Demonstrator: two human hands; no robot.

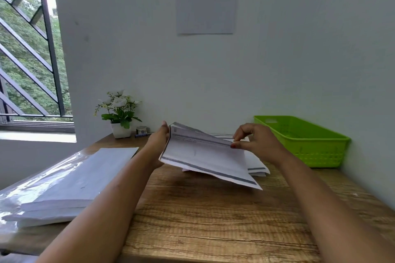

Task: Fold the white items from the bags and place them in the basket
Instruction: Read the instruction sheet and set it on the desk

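Note:
A white mailer with grey edge strips (205, 157) is lifted off the wooden table (213, 220) at mid-height. My left hand (157, 143) grips its left edge, fingers behind the sheet. My right hand (254, 140) pinches its folded upper edge on the right. More white mailers (257, 167) lie flat underneath, partly hidden. A clear plastic bag holding a stack of white mailers (64, 181) lies at the left of the table. The green plastic basket (307, 145) stands at the far right by the wall; its inside is not visible.
A small potted plant with white flowers (119, 113) and a roll of tape (141, 130) stand at the back left by the wall. A barred window is at the left. A printed sheet hangs on the wall (206, 0).

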